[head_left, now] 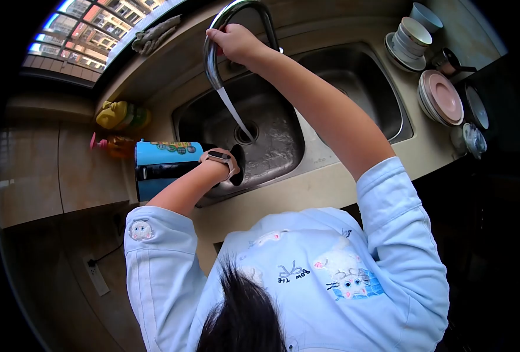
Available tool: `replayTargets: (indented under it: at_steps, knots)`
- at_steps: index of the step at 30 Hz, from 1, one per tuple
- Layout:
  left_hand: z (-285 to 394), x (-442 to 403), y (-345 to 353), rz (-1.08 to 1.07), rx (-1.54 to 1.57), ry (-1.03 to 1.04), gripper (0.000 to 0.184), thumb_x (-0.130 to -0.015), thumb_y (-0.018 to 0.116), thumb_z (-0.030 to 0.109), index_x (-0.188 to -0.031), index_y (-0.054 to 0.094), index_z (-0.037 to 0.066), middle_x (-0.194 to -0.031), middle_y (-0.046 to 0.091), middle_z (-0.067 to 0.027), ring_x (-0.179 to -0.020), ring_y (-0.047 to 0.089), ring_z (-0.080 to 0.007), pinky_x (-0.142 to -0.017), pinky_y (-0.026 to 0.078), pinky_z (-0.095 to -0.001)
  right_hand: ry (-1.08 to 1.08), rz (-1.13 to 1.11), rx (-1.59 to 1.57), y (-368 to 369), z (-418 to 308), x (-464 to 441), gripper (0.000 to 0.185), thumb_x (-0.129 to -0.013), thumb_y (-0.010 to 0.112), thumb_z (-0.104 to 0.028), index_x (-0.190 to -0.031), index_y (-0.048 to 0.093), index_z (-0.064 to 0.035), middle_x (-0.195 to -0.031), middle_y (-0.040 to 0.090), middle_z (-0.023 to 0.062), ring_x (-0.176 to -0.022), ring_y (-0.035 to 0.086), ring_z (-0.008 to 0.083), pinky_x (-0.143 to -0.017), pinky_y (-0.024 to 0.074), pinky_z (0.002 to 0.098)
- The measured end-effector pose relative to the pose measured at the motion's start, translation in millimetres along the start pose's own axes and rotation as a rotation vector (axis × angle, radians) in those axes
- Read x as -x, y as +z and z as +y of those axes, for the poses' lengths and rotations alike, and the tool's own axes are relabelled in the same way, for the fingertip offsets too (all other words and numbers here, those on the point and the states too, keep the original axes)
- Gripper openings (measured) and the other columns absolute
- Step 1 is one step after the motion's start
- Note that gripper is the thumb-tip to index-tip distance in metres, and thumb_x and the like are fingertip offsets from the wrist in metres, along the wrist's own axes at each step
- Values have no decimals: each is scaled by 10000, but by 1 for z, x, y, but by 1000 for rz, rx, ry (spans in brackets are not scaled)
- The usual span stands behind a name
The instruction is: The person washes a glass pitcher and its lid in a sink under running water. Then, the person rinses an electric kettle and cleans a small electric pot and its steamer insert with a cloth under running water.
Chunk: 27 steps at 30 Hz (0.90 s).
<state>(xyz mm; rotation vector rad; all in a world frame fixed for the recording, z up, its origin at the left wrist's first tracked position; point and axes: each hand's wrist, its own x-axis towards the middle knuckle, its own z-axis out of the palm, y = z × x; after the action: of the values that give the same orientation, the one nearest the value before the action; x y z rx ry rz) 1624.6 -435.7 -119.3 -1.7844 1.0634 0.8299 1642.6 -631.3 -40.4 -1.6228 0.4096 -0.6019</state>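
Note:
My right hand is closed on the curved metal faucet, near the top of its neck. Water runs from the spout into the left sink basin. My left hand, with a watch on its wrist, is low at the basin's left side, beside a blue container. A black strip runs along the container, and dark parts show around the hand. The left fingers are hidden, so their grip on the container cannot be made out.
A yellow bottle and an amber pump bottle stand left of the sink. Stacked bowls and pink plates are on the right counter. A second basin adjoins the first. A cloth lies by the window.

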Motion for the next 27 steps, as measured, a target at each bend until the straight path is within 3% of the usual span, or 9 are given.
replayTargets:
  at_steps: [2,4,6,8,10,12,14,18,27]
  knots:
    - [-5,15,0,42,110,-96,431,-807,413,381,-1046,568,58,-1070,548,-154,-977,533,-302,-784,449,-393,-34,33,51,0,4,0,386,-822,481,-363,-777,589,4,-695,593,149,-694,578,269,-665,428,347]
    - [-23,27,2,141,214,-2,474,-782,455,418,-974,595,8,-988,570,-199,-941,544,-317,-785,440,-360,-24,23,53,-6,-1,10,395,-824,477,-363,-781,580,17,-703,589,163,-706,575,278,-665,427,350]
    - [-41,56,-10,234,367,-82,488,-765,494,423,-853,605,-45,-796,603,-199,-757,599,-299,-678,466,-347,-76,17,16,-18,10,13,411,-829,476,-357,-793,551,45,-696,580,151,-688,565,252,-649,427,339]
    - [-65,82,-12,347,625,-145,453,-760,514,397,-682,572,-46,-574,563,-127,-494,562,-219,-499,452,-312,-29,-15,-22,-43,-5,39,387,-837,479,-349,-811,542,32,-683,572,90,-642,538,181,-619,423,307]
    - [-95,101,-3,402,1102,-147,460,-740,518,407,-587,541,-26,-521,533,-101,-442,516,-182,-457,417,-299,42,-184,-85,-69,-8,45,305,-860,447,-350,-880,511,-52,-731,576,22,-660,531,90,-568,383,217]
    - [-119,122,5,453,1526,18,442,-741,495,421,-501,450,52,-420,427,-28,-337,407,-127,-367,336,-251,34,-223,-67,-82,-5,42,276,-863,444,-356,-864,506,-86,-727,594,10,-661,537,71,-554,366,208]
    - [-128,132,22,485,1932,54,437,-747,474,439,-503,433,79,-399,391,-14,-326,383,-135,-362,322,-246,101,-269,-68,-86,-13,45,261,-864,441,-359,-856,499,-104,-733,613,14,-655,532,58,-554,355,195]
    - [-114,100,61,406,2210,504,467,-756,410,489,-534,430,78,-411,393,-34,-360,387,-143,-404,324,-249,156,-265,-107,-83,-26,53,250,-865,440,-362,-862,493,-118,-760,628,20,-649,527,55,-564,355,194]
    - [-41,37,41,649,2042,822,404,-714,468,424,-582,486,42,-472,447,-49,-404,428,-141,-412,326,-248,163,-192,-22,-88,-20,41,305,-832,504,-376,-843,546,-74,-696,562,9,-627,507,87,-554,382,222]
